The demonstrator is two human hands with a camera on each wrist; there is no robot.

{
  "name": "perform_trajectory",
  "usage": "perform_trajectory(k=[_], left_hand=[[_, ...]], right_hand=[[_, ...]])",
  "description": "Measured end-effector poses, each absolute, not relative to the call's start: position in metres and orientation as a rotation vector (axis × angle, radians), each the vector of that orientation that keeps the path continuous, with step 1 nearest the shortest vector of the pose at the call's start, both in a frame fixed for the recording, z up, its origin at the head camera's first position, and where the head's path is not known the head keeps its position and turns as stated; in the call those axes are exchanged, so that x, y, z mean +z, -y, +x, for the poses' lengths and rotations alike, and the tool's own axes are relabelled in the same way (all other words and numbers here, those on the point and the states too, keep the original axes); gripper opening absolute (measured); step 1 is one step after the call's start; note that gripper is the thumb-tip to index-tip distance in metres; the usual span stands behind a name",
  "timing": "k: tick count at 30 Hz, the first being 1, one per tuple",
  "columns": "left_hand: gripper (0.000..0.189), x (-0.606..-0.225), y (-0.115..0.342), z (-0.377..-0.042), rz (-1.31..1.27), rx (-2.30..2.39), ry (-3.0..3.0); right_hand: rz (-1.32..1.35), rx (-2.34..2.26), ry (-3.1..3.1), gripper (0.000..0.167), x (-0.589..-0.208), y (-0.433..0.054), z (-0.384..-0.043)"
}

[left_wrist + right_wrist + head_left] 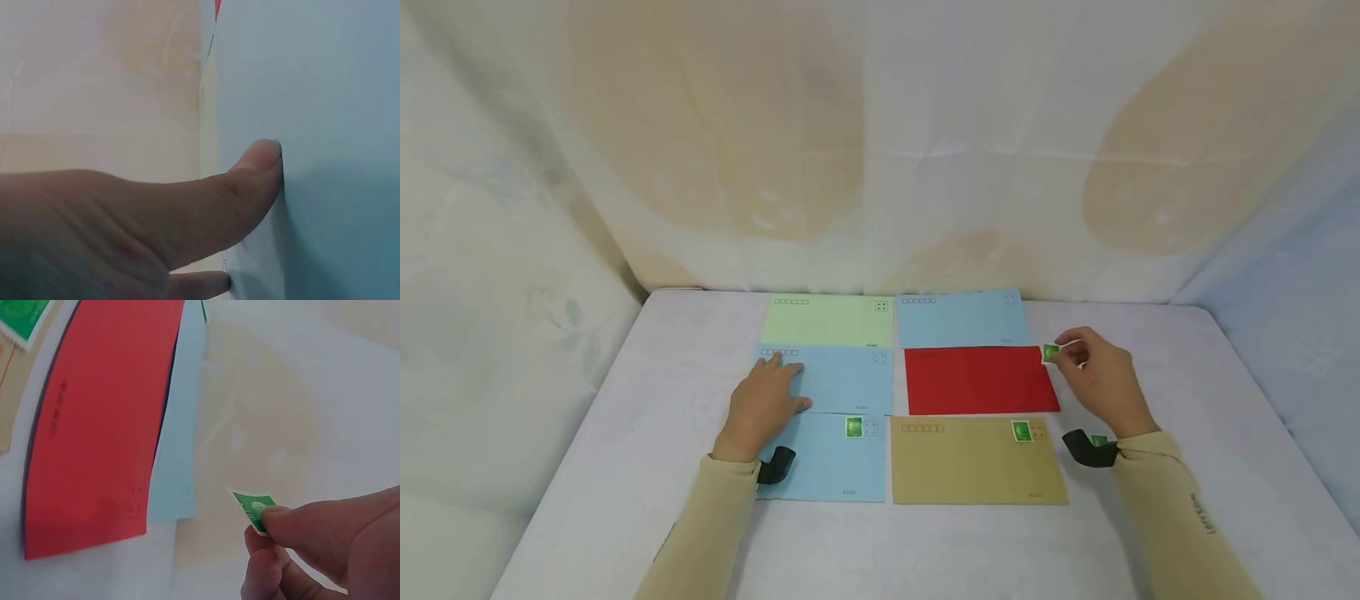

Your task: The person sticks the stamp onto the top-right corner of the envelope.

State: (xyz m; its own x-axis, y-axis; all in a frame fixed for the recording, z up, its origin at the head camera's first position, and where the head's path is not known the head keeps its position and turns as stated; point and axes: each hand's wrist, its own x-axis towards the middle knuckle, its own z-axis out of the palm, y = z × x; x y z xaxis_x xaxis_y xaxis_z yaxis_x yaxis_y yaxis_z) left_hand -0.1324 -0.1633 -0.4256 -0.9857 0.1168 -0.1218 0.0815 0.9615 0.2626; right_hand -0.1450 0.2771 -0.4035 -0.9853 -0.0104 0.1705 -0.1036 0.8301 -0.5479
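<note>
My right hand (1099, 375) pinches a green postage stamp (1050, 353) between thumb and fingers, just off the right edge of the red envelope (981, 381). In the right wrist view the stamp (253, 509) is held by one side, tilted and apart from the envelope. My left hand (762, 408) rests with spread fingers on the middle blue envelope (842, 379). Its thumb (250, 169) touches the blue paper in the left wrist view. The lower blue envelope (827, 467) and the brown envelope (977, 467) each bear a green stamp near the upper right corner.
Behind lie a pale green envelope (827, 321) and another blue envelope (962, 321). Another green stamp (1098, 440) is partly hidden by the right wrist's black camera mount (1090, 450). White cloth covers the table (985, 550); a patterned curtain (925, 125) hangs behind.
</note>
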Motion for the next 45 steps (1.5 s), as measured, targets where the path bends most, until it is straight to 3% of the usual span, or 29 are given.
perform_trajectory(k=[14,45], left_hand=[[0.061,-0.427,0.163,-0.131,0.157,0.399,-2.97],[0.062,-0.425,0.164,-0.13,0.165,0.409,-2.98]], right_hand=[[0.272,0.937,2.796,0.017,-0.404,-0.252,-0.142],[0.297,1.1,2.735,0.019,-0.408,-0.182,-0.148]])
